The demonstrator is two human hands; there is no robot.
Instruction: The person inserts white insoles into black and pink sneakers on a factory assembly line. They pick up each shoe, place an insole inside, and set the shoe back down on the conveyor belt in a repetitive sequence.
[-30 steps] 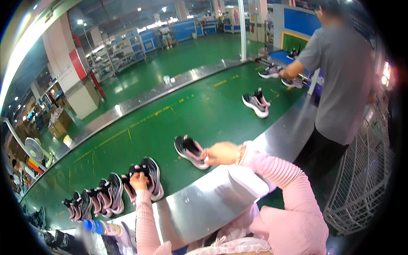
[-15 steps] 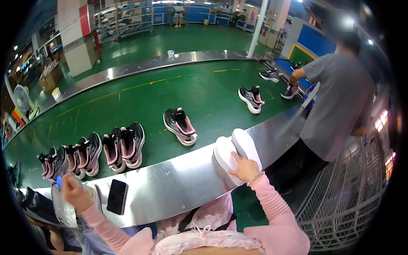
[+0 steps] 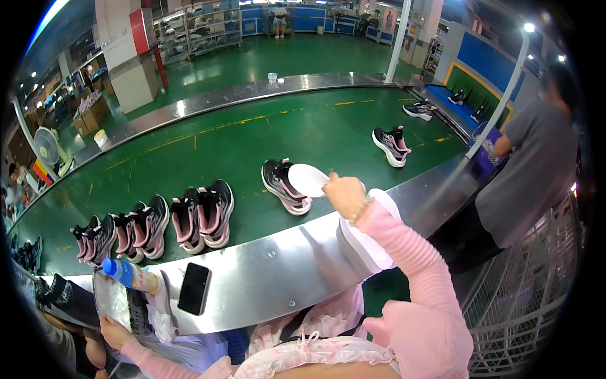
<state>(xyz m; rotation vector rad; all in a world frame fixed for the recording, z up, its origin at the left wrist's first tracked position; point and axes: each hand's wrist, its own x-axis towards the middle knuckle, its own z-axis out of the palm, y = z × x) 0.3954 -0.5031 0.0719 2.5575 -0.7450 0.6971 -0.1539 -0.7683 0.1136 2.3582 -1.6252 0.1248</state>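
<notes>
My right hand (image 3: 347, 197) is closed on the edge of a white insole (image 3: 307, 180), held above the belt beside a single black and pink sneaker (image 3: 275, 179). Beneath my right forearm lie more stacked white insoles (image 3: 368, 239) on the metal ledge. My left hand (image 3: 115, 333) is low at the left, against the near edge of a container lined with clear plastic (image 3: 112, 297); its fingers are partly hidden, so their grip does not show. Beyond it a blue-capped bottle (image 3: 130, 276) leans near a grey-white shoe (image 3: 163, 306).
Pairs of black and pink sneakers (image 3: 203, 216) line the green belt (image 3: 240, 145) at left. Another sneaker (image 3: 391, 146) stands farther right. A black phone (image 3: 194, 288) lies on the metal ledge (image 3: 252, 278). A person in grey (image 3: 530, 170) stands at right by a purple basket (image 3: 486, 158).
My right hand has lifted a white insole off the stack and carried it out over the belt. My left hand has dropped to the plastic-lined container. The person at right has shifted away from the belt.
</notes>
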